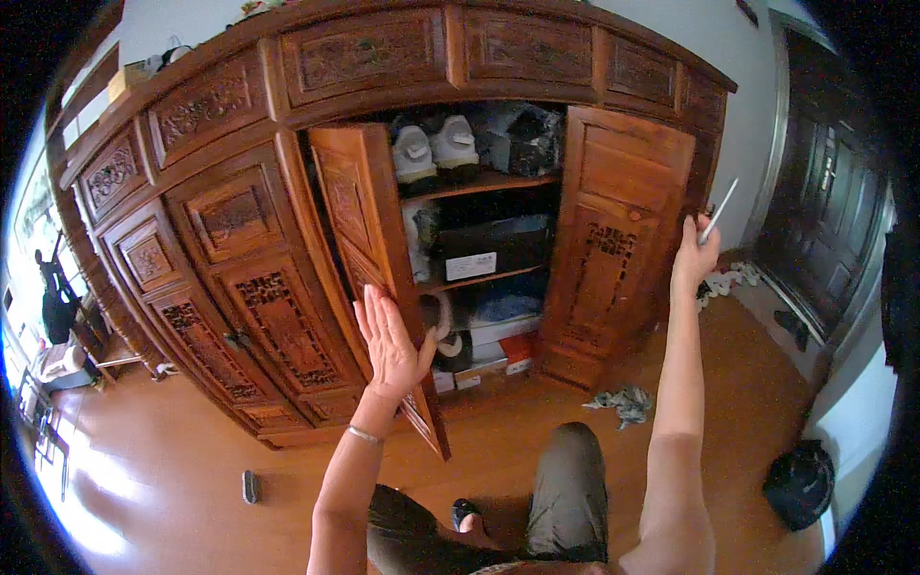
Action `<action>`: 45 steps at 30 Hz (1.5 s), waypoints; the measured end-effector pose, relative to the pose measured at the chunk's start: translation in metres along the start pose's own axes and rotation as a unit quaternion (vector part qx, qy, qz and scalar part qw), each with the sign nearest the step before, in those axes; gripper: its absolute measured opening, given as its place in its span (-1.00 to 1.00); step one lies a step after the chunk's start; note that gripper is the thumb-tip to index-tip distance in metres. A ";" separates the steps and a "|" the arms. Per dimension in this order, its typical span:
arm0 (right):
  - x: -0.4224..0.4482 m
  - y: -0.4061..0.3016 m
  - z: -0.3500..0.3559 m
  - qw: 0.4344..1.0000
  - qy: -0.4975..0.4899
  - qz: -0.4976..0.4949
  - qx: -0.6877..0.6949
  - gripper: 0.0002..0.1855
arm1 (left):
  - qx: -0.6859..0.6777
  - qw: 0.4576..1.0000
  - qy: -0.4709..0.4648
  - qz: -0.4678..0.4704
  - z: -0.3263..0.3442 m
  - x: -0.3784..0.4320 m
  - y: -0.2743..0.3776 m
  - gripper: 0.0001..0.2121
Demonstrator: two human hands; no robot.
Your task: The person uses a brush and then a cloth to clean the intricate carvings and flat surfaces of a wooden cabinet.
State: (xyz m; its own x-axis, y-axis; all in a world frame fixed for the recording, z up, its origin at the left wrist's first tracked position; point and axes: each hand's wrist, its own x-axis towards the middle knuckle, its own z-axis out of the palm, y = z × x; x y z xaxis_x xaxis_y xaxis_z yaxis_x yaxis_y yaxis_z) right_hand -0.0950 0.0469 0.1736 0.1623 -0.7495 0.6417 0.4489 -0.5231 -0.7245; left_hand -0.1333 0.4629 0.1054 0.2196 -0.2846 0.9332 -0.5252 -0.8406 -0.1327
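Two doors of a carved wooden cabinet (366,93) stand ajar before me. My left hand (392,341), fingers extended and with a bangle at the wrist, is at the left open door (359,194); the palm seems to rest on it. At the outer edge of the right open door (625,237), my right hand (697,251) holds a thin white stick-like object (721,205); whether it also touches the door I cannot tell. Between the doors, white shoes (435,149) sit on the top shelf, a dark box with a white label (496,248) is below, and more boxes lie at the bottom.
A crumpled patterned cloth (624,405) lies on the floor by the right door. Several shoes (726,282) are near the dark entrance door (826,172). A black bag (799,483) stands at the right wall, and a small grey brush-like object (249,487) lies on the floor at left.
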 end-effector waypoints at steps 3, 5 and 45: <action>0.011 0.042 -0.007 0.995 -0.016 0.096 -0.016 -0.53 | -0.011 0.999 0.033 0.032 0.033 0.009 0.006 -0.28; 0.017 0.073 -0.006 0.990 -0.047 0.123 0.042 -0.44 | -0.014 0.999 0.004 0.032 0.048 0.015 0.012 -0.40; -0.139 0.004 0.028 0.944 -0.214 0.123 0.221 -0.60 | 0.094 0.977 -0.182 0.056 0.150 0.065 -0.037 -0.41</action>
State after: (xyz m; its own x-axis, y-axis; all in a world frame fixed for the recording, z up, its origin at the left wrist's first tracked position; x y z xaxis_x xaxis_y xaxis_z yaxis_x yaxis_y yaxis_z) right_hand -0.0908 0.1604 0.0887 0.6071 -0.5447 0.5785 0.6580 -0.0634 -0.7503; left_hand 0.0239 0.4068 0.1204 0.4651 -0.4960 0.7333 -0.4097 -0.8549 -0.3184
